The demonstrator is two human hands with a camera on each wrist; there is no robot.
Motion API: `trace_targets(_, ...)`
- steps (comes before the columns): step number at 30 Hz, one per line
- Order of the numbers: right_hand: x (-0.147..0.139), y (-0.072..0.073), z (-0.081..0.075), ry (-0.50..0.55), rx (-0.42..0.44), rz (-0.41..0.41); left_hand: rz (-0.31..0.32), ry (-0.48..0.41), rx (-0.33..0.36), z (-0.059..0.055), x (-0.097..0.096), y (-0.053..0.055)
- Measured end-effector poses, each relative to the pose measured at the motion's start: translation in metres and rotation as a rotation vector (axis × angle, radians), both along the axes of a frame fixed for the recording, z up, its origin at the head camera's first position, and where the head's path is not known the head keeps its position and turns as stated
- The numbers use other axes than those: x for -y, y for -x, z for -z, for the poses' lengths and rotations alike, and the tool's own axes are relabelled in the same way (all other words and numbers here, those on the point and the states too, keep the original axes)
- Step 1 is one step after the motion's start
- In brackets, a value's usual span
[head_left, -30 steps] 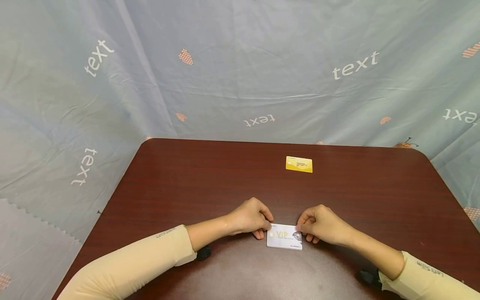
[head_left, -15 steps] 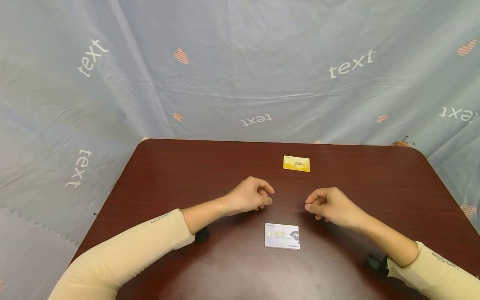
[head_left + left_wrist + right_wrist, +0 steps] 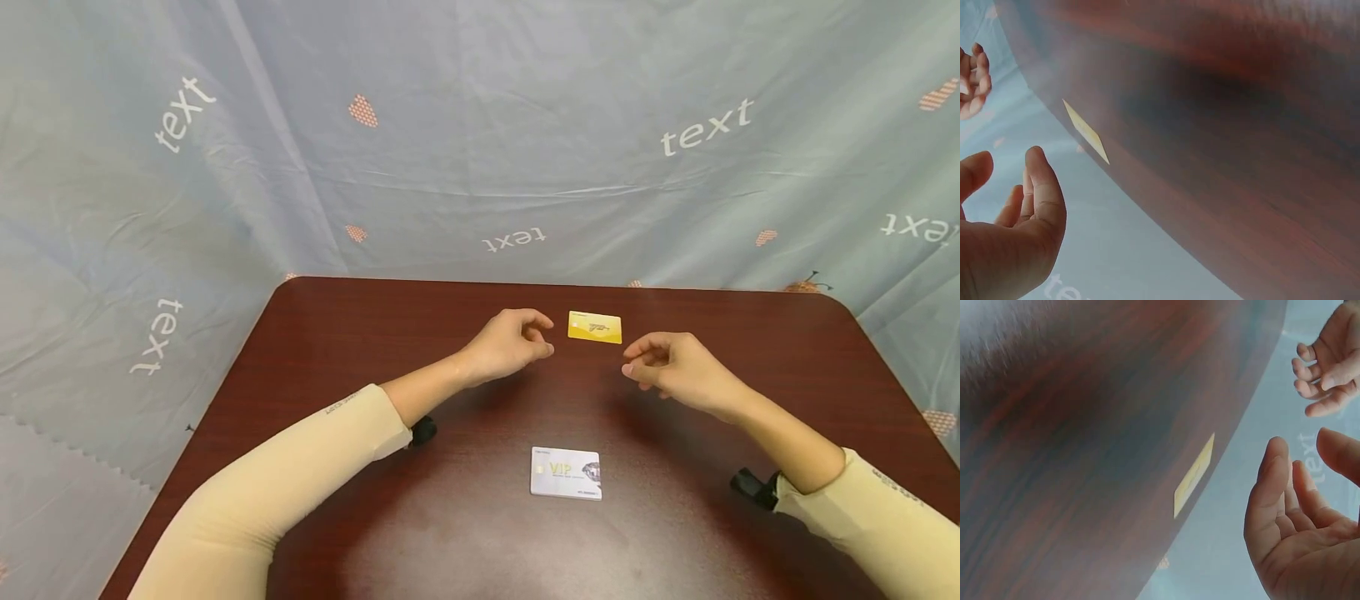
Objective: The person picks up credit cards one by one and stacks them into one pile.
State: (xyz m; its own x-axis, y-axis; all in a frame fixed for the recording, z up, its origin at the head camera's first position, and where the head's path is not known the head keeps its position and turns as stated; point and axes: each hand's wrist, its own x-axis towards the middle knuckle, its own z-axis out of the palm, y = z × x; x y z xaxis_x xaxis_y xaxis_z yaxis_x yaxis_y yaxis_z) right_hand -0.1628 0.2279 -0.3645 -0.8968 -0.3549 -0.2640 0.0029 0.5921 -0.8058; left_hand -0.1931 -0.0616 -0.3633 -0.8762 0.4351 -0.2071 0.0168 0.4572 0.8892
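Note:
A yellow card (image 3: 595, 327) lies flat near the far edge of the table, and both wrist views show it as a thin slanted shape. To its left hovers my left hand (image 3: 512, 343), fingers loosely bent and holding nothing. My right hand (image 3: 681, 370) is just to the right of the card and a little nearer to me, its thumb and fingers apart with nothing between them. Closer to me, a white card stack (image 3: 566, 473) marked "VIP" lies on the dark red-brown table (image 3: 420, 533), away from both hands.
Behind the table hangs a grey-blue curtain (image 3: 570, 167) printed with the word "text" and small orange shapes. The table's far edge runs close behind the yellow card. Dark straps (image 3: 753, 488) show at the cuffs of my pale sleeves (image 3: 300, 475).
Both hands have let go of the white VIP card stack and moved away from me across the table, up beside the yellow card. The cards stay where they lay.

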Motion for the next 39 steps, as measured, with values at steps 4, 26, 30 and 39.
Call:
trace_targets(4, -0.004, 0.011, 0.001, -0.005, -0.002, 0.013, 0.014, 0.044, -0.054, 0.005, -0.002, 0.014)
trace_targets(26, -0.010, 0.074, 0.035, -0.051, 0.003, 0.075, -0.077, 0.106, 0.021, 0.029, -0.041, 0.066)
trace_targets(30, -0.011, 0.080, 0.041, -0.063, 0.011, 0.059, -0.122, 0.101, 0.054, 0.033, -0.050, 0.073)
trace_targets(39, -0.008, 0.093, 0.052, -0.091, 0.055, 0.031, -0.181, 0.128, 0.144, 0.044, -0.057, 0.082)
